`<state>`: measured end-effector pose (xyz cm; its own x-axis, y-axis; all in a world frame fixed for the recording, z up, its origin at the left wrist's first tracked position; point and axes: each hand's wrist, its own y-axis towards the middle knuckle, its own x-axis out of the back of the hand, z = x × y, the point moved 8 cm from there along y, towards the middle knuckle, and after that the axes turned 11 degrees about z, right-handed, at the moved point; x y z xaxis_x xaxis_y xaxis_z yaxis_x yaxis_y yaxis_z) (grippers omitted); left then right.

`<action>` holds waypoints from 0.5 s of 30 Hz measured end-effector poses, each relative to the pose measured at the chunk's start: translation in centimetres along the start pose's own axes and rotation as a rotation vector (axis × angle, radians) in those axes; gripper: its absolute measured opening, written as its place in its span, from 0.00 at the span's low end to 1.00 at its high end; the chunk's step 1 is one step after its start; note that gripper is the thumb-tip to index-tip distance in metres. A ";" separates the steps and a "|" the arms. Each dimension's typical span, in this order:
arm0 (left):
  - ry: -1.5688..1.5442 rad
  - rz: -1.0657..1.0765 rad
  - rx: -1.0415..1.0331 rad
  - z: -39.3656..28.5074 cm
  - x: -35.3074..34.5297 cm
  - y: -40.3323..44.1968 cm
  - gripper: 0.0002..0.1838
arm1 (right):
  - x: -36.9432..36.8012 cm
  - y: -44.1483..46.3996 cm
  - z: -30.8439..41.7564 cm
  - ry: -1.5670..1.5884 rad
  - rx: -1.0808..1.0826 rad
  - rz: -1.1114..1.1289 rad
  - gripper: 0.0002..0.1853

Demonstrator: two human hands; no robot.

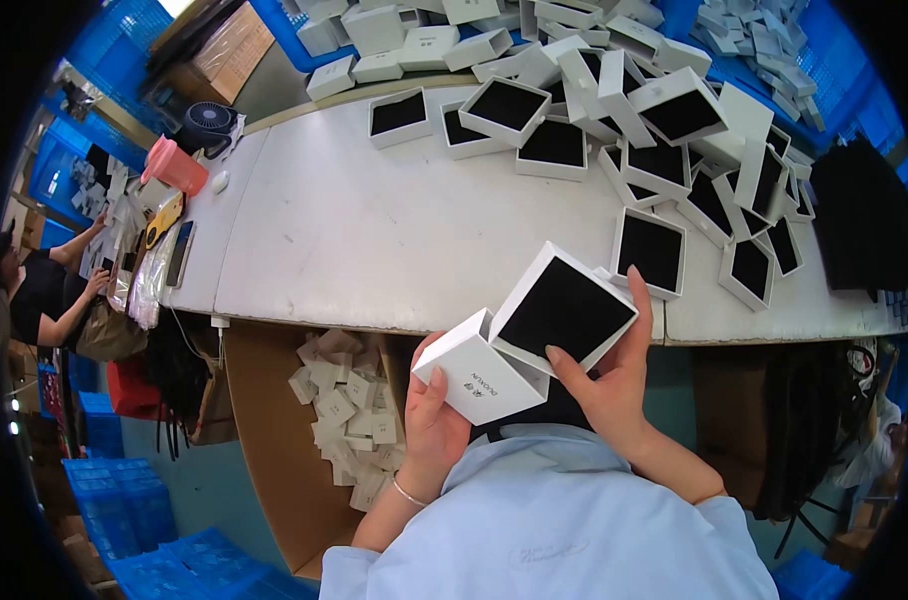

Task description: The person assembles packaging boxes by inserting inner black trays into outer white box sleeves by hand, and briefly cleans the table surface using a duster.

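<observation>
Close to my body, my left hand grips a white box lid with dark printed lettering on its top. My right hand holds a white box base lined with a black insert, its thumb lying over the near edge and its fingers along the right side. The two parts meet at a tilt, the lid's upper right edge overlapping the base's lower left side. Just beyond my right fingertips, another open box base with a black insert lies on the white table.
A heap of open black-lined boxes covers the table's right side. Blue crates of white boxes stand behind. Below the left edge, a cardboard carton holds several small white boxes. A pink cup, phone and co-worker are left.
</observation>
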<state>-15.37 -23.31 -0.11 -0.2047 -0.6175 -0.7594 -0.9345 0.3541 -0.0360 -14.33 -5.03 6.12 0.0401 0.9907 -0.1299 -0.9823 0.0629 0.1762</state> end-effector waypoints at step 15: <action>0.317 -0.005 -0.255 -2.3 1.1 0.1 0.30 | 1.2 -0.5 -0.4 -0.265 0.259 -0.226 0.25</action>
<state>-16.34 -25.64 0.54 -0.2424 -0.8188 -0.5204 -0.9698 0.1899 0.1529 -13.85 -3.92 5.47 0.3281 0.9430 0.0559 -0.8665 0.2768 0.4154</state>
